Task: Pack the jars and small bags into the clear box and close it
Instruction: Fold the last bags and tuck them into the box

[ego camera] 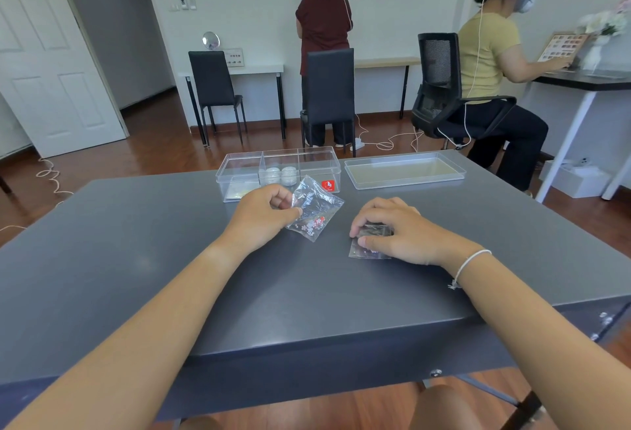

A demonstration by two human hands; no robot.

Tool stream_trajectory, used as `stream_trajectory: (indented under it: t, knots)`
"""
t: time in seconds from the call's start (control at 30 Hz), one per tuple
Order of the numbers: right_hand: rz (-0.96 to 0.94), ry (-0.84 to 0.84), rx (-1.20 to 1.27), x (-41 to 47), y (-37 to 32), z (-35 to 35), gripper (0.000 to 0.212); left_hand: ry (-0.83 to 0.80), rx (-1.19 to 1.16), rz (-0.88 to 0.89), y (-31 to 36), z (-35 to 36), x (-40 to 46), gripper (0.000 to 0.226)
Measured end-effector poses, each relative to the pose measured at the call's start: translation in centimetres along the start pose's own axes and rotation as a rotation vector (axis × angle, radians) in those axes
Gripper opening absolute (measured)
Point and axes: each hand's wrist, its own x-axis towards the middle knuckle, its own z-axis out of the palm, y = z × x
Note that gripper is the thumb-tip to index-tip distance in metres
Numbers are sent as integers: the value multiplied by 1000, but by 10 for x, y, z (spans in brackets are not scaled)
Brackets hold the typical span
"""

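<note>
My left hand pinches a small clear bag with pink and red bits in it, lifted a little off the grey table just in front of the clear box. My right hand presses down on a second small bag with dark contents that lies flat on the table. The box stands open with three compartments. Two clear jars sit in its middle compartment, and something pale and flat lies in the left one. The box's clear lid lies upside down to the right of the box.
The grey table ends just behind the box and lid. Beyond it stand two black chairs and a white desk. One person stands at the far wall; another sits on an office chair at a desk on the right. Cables lie on the wooden floor.
</note>
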Motion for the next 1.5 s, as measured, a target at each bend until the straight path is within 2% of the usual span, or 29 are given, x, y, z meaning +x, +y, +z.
stream_trajectory:
  t: [0.2, 0.93, 1.17, 1.37, 1.5]
  knots:
    - [-19, -135, 49, -4, -2, -4, 32, 8, 0, 8, 0, -1, 0, 19]
    - [4, -98, 8, 1, -2, 0, 6, 1, 4, 6, 4, 0, -2, 18]
    - [-35, -50, 2, 2, -3, 2, 7, -1, -1, -2, 5, 0, -2, 18]
    - [-57, 47, 140, 3, 0, 3, 13, 2, -32, -39, 7, -2, -3, 16]
    - [-65, 53, 191, 8, 2, 4, 8, 1, -107, -61, 9, -2, -2, 10]
